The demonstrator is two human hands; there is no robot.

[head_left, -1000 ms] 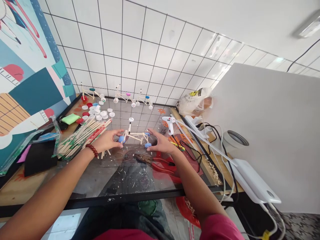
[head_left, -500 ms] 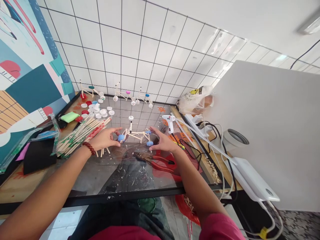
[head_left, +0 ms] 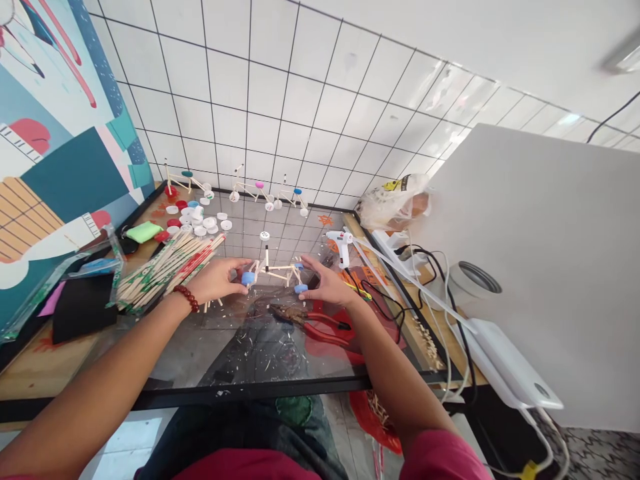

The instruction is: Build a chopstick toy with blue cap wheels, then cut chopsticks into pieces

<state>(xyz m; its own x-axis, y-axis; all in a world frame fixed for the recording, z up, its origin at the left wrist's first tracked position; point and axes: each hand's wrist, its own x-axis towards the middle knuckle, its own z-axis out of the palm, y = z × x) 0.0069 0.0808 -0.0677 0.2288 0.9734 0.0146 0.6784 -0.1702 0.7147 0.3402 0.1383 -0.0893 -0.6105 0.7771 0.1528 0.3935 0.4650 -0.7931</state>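
Glass-topped work table (head_left: 240,393) with black rim, wood shavings scattered on the glass. Stick-built bicycle model (head_left: 275,272) stands mid-table between the hands, blue bottle-cap wheels (head_left: 248,279) at its base. Left hand (head_left: 217,280) sits at its 9 o'clock, right hand (head_left: 327,287) at 3 o'clock; both open, not clenched, fingers at the blue caps; cannot tell if either pinches one. Around it: bundled wooden sticks (head_left: 165,277) at 9, white bottle caps (head_left: 197,223) at 10, hot glue gun (head_left: 341,243) at 2, red-handled pliers (head_left: 313,323) at 6. Risk: a finger bump or uneven pressure could tip the frame or pop a cap loose.
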